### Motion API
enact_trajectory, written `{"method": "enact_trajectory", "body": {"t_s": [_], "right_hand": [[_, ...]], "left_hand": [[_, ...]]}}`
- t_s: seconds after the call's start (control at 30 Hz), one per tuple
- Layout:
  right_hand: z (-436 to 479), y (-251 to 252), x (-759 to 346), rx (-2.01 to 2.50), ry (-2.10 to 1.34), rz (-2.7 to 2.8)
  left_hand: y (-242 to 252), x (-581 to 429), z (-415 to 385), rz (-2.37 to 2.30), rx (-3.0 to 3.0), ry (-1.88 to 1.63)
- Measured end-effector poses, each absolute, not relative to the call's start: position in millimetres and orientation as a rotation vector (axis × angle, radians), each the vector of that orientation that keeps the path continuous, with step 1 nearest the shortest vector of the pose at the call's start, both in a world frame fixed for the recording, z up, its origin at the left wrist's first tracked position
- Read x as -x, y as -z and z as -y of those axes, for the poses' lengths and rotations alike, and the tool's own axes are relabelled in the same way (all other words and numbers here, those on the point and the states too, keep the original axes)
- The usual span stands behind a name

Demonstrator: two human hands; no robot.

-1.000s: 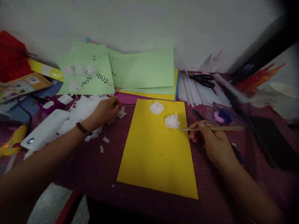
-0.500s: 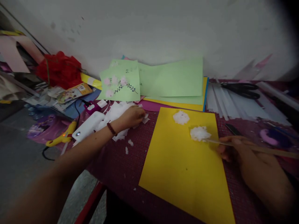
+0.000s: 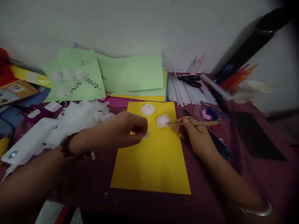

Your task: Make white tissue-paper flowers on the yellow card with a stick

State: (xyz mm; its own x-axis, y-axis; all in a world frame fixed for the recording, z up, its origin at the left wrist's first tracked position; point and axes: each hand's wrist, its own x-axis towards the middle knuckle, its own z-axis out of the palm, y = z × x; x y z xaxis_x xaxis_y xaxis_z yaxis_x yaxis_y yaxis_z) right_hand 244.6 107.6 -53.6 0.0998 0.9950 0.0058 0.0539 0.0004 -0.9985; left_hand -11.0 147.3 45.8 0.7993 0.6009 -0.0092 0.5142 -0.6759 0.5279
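Note:
My left hand (image 3: pixel 130 129) is over the left side of a yellow sheet of paper (image 3: pixel 151 165), thumb and forefinger pinching a small white scrap of paper (image 3: pixel 146 136), blurred by motion. In my right hand (image 3: pixel 195 132), at the sheet's right edge, is a thin wooden stick (image 3: pixel 203 123). Its pointed tip touches or nearly touches a fluffy white paper flower (image 3: pixel 163 120) on the sheet. A second, flatter white paper flower (image 3: pixel 148 109) lies near the top edge. Left of the sheet spreads a pile of white paper pieces (image 3: pixel 80 113).
A white power bank (image 3: pixel 30 140) lies beside the pile, near a purple plug adapter (image 3: pixel 35 113). Green sheets (image 3: pixel 137 73), one decorated with flowers and dark leaves (image 3: pixel 77 74), lean on the wall. Black scissors (image 3: pixel 190 81) rest on translucent sticks (image 3: pixel 182 93) at the back right.
My left hand has moved right from the white paper pile to over the yellow sheet, carrying a scrap. The view has turned right. My right hand still holds the stick at the fluffy flower.

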Motion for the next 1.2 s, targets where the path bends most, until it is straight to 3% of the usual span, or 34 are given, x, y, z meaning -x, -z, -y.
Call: {"method": "enact_trajectory", "body": {"t_s": [0.1,0.37,0.57,0.97,1.2], "right_hand": [[-108.7,52.8,-245.1,1.295,-1.103,1.2],[-103.8,51.8,-248.7,1.263,-1.075,1.068],[-96.1,49.9,-246.5,1.161,-1.046,1.075],[-95.4,48.2,-238.9,1.376,-0.819,1.441],[-94.9,53.0,-240.6,1.386,-0.823,1.529]], "left_hand": [[-25.2,-29.2,-148.8,-0.739,-2.367,-0.06],[25.4,-63.3,-178.1,-0.946,-2.372,-0.321],[35.6,-64.8,-180.8,-0.964,-2.325,-0.484],[42.9,-62.8,-186.0,-1.096,-2.291,-0.703],[41.4,-57.5,-194.2,-1.172,-2.268,-0.607]]}}
